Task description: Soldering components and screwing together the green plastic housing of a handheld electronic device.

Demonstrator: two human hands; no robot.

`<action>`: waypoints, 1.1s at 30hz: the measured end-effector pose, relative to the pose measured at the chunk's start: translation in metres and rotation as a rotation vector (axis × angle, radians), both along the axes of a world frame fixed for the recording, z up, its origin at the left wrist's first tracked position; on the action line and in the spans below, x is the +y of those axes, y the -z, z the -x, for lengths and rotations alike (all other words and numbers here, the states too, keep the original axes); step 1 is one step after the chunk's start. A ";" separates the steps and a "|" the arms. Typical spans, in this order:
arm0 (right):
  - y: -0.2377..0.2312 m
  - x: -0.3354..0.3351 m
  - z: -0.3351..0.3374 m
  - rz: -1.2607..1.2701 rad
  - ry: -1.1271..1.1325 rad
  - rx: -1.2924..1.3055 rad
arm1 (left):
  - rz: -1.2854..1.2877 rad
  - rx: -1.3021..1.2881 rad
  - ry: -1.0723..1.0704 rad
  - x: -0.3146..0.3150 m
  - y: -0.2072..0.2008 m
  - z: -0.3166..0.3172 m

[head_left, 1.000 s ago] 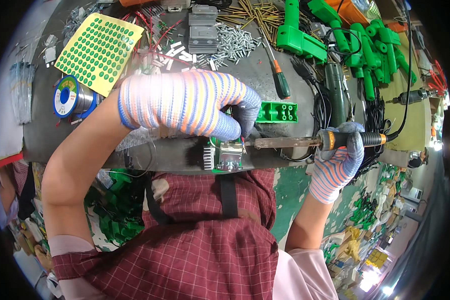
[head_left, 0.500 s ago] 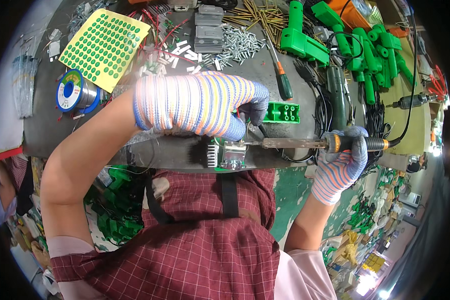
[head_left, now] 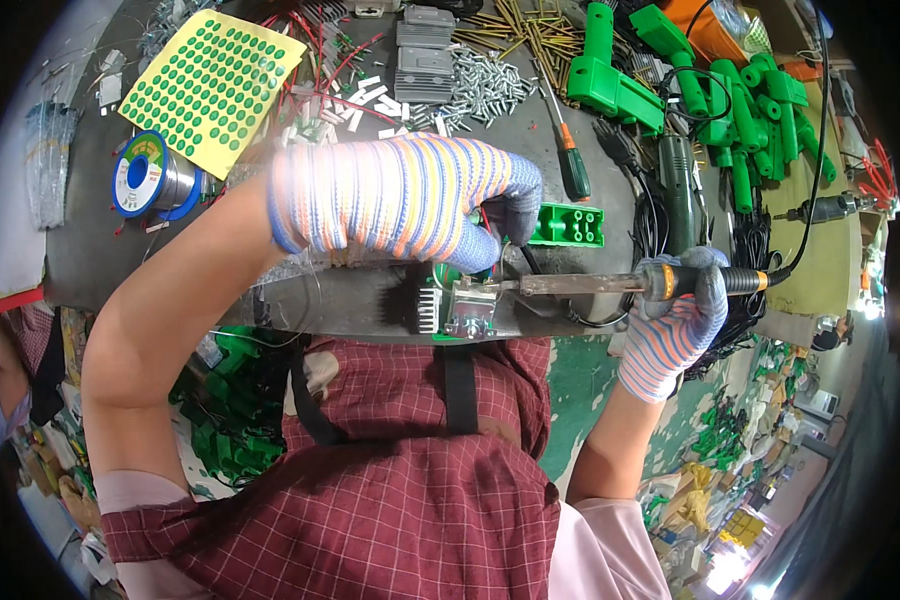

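My right hand (head_left: 670,325), in a striped glove, is closed round the handle of a soldering iron (head_left: 585,285). The iron lies level, its tip pointing left at the top of a small metal-and-circuit assembly (head_left: 471,308) at the table's near edge. A white finned piece (head_left: 429,310) sits at that assembly's left side. Just above it, my gloved left hand (head_left: 410,200) is pinched on thin wires (head_left: 488,218), a bit of red and black showing by the fingertips. The fingers partly hide these wires' ends. Right beside that hand lies an open green plastic housing (head_left: 570,226).
A solder spool (head_left: 155,175) and a yellow sticker sheet (head_left: 215,90) lie at left. Behind my hands are loose screws (head_left: 485,88), finned metal blocks (head_left: 425,60) and a screwdriver (head_left: 572,165). Green tool casings (head_left: 740,120) and black cables (head_left: 650,215) crowd the right side.
The soldering iron and my right hand have shifted very slightly left. My left hand has risen a little off the assembly, baring more of its green part and the wires.
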State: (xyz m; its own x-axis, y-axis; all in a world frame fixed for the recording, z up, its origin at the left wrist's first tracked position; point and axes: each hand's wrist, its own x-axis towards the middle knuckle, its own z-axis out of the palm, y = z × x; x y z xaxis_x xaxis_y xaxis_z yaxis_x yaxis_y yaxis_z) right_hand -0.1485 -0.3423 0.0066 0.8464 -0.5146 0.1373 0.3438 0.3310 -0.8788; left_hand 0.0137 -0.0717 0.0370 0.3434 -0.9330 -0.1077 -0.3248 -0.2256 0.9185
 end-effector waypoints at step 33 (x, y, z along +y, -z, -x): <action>-0.082 -0.007 -0.052 0.197 -0.018 -0.136 | 0.145 -0.190 0.006 -0.004 0.017 0.003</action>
